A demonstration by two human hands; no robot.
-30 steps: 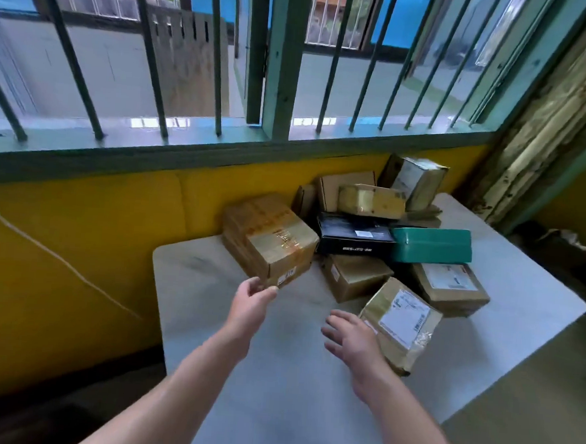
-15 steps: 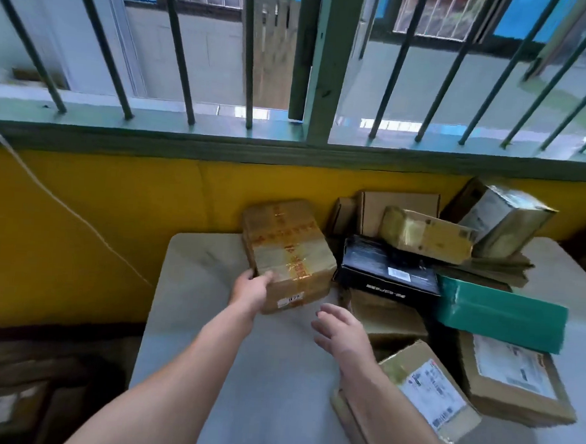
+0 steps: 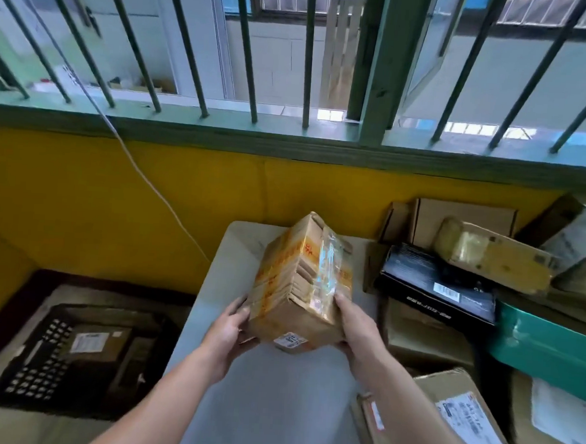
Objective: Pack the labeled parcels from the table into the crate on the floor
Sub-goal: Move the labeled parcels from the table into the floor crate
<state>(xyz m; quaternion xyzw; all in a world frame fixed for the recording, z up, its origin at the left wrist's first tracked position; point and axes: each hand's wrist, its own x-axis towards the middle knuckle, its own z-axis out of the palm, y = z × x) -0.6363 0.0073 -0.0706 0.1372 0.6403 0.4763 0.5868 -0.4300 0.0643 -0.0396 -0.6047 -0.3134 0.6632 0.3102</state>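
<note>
On the floor off the bench's left edge sits a black perforated crate. A brown parcel with a white label already lies inside it. A white cable runs down the yellow wall toward the bench's far left corner.

The pale bench is bare along its left edge. Above that bare strip the left grip curls round the near left side of a taped cardboard parcel, and the right grip clasps its near right side. Its fingers lie along the shiny tape. The parcel is tilted, with a small sticker on its near face. Whether its far end touches the bench cannot be told.

Just right of the held parcel the other parcels crowd the bench's right half. A black box rests on a plain brown box, with a yellowish taped packet behind it and a brown carton against the wall. A green box lies further right. At the near right corner are two labelled parcels, one beside the right forearm and another at the frame's edge.
</note>
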